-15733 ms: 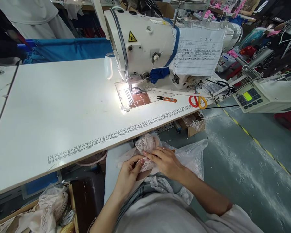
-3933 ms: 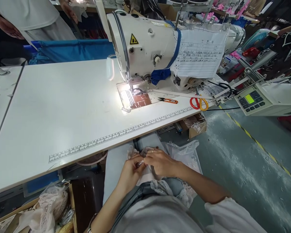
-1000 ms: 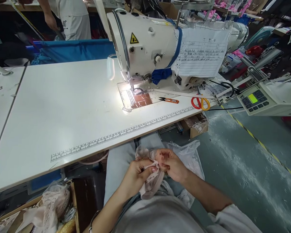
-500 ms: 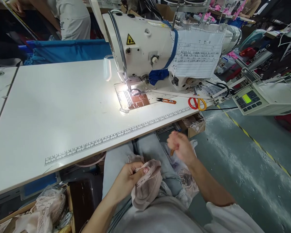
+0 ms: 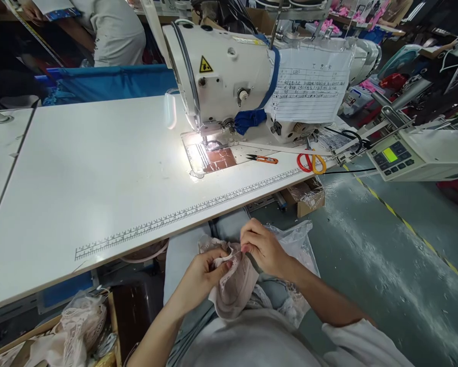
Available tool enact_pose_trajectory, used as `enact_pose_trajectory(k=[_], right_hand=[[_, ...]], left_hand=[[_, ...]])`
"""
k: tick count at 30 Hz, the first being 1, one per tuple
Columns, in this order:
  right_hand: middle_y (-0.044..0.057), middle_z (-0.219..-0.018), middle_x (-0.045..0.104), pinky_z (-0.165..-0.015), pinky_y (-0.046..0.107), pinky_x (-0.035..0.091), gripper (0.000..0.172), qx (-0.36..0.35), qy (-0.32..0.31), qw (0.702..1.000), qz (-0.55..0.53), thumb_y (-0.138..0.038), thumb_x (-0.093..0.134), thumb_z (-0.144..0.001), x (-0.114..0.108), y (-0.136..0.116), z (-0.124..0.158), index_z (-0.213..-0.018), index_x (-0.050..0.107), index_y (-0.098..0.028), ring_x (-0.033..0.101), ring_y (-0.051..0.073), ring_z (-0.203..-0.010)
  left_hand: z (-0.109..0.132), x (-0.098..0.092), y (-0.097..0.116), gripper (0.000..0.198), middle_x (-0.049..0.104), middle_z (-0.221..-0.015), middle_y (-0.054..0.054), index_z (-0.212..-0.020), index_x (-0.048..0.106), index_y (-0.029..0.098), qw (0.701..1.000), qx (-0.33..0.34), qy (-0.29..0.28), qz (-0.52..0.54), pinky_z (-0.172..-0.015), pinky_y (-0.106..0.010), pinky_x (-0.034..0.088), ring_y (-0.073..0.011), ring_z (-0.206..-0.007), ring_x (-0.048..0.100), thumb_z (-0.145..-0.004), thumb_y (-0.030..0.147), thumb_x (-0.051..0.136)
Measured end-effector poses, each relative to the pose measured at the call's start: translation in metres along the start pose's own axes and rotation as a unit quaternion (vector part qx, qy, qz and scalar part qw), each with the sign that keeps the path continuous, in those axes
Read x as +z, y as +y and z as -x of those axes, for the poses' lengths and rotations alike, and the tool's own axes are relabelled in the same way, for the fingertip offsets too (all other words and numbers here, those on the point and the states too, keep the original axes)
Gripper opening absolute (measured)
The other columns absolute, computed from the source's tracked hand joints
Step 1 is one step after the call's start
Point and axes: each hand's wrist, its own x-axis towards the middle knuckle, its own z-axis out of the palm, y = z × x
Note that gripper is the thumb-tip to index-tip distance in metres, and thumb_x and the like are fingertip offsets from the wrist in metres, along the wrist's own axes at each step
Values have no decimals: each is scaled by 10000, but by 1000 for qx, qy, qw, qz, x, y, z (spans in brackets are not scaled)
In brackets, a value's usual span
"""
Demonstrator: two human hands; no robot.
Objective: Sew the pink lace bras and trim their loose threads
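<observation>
A pale pink lace-trimmed garment (image 5: 234,290) lies bunched over my lap, in front of the table edge. My left hand (image 5: 208,275) pinches its edge between thumb and fingers. Close by on the right, my right hand (image 5: 265,250) is closed in a pinch at the garment's upper edge. A thin pale strand seems to run from the cloth into those fingertips; its end is hidden. Beyond both hands, the white sewing machine (image 5: 223,66) stands on the white table (image 5: 110,168), its needle area lit.
Orange-handled thread snips (image 5: 262,159) and scissors with red and yellow handles (image 5: 318,164) lie right of the needle. A control panel (image 5: 395,158) juts out at right. A box of lace pieces (image 5: 79,321) stands lower left. Clear plastic (image 5: 295,244) hangs beside my lap. Another person (image 5: 116,35) stands behind.
My right hand has come left and down from beside the table edge to the garment, and pinches there. My left hand keeps its grip, with the cloth slightly shifted.
</observation>
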Motion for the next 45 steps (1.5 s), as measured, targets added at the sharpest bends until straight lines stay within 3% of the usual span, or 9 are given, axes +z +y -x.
enact_pose_trajectory(k=[3,5,8,11,17,22,26,41,45], right_hand=[[50,-857,614,-691,285,482,321,34,-112,981,-158,-346,307,-1056,5,-8,-2,-795,442,-217,559,141,-729],[1,-724,575,-619,258,454,270,48,-170,971,-160,-309,345,-1036,8,-3,0,-790,419,-226,534,132,-639],[-17,-655,487,-599,265,391,229,96,-81,991,34,-224,478,-926,1,25,2,-709,403,-228,477,148,-631],[-9,-670,465,-627,280,370,221,152,5,982,112,-163,423,-921,-13,52,0,-712,389,-228,464,162,-667],[13,-824,529,-618,258,427,136,119,-29,987,104,-243,434,-991,-10,39,2,-1056,545,-197,519,146,-675],[23,-846,550,-599,232,433,370,-44,-3,988,149,-120,350,-1017,-6,16,9,-1282,575,-244,518,122,-672],[16,-759,611,-578,255,412,404,-109,11,964,241,-77,398,-989,-6,7,12,-1272,626,-254,550,126,-666],[30,-747,645,-571,300,421,379,-117,-40,944,305,-107,442,-983,3,-3,11,-1310,602,-212,584,160,-712],[47,-795,665,-577,274,454,363,-79,-25,971,225,-117,412,-992,7,-2,13,-1288,608,-193,592,156,-699]], left_hand=[[-2,2,-3,343,580,-745,-20,-798,650,152,999,8,-21,24,-678,-265,405,-174,-725,504,-850,487,597],[-2,2,-5,347,575,-731,-18,-785,652,148,999,17,-32,35,-676,-264,406,-168,-712,501,-849,486,611],[3,-1,-5,370,469,-637,25,-740,630,155,999,13,-32,35,-565,-238,340,-124,-595,399,-858,505,604],[6,-4,-3,381,384,-583,48,-703,616,164,999,10,-15,31,-506,-237,277,-107,-540,307,-855,513,605],[0,-1,1,309,620,-699,-49,-745,721,163,998,11,29,49,-574,-267,382,-164,-635,478,-791,466,687],[0,0,6,319,538,-631,-15,-635,649,167,992,70,105,19,-597,-261,388,-154,-630,469,-822,426,654],[0,3,3,348,521,-626,5,-706,633,163,991,44,106,67,-548,-240,368,-133,-587,435,-831,487,637],[-1,8,-13,375,633,-712,-32,-851,718,122,986,1,100,134,-627,-249,427,-151,-663,524,-814,494,680],[-2,7,-11,325,656,-739,-51,-820,726,138,990,35,86,109,-679,-269,461,-178,-713,569,-854,450,643]])
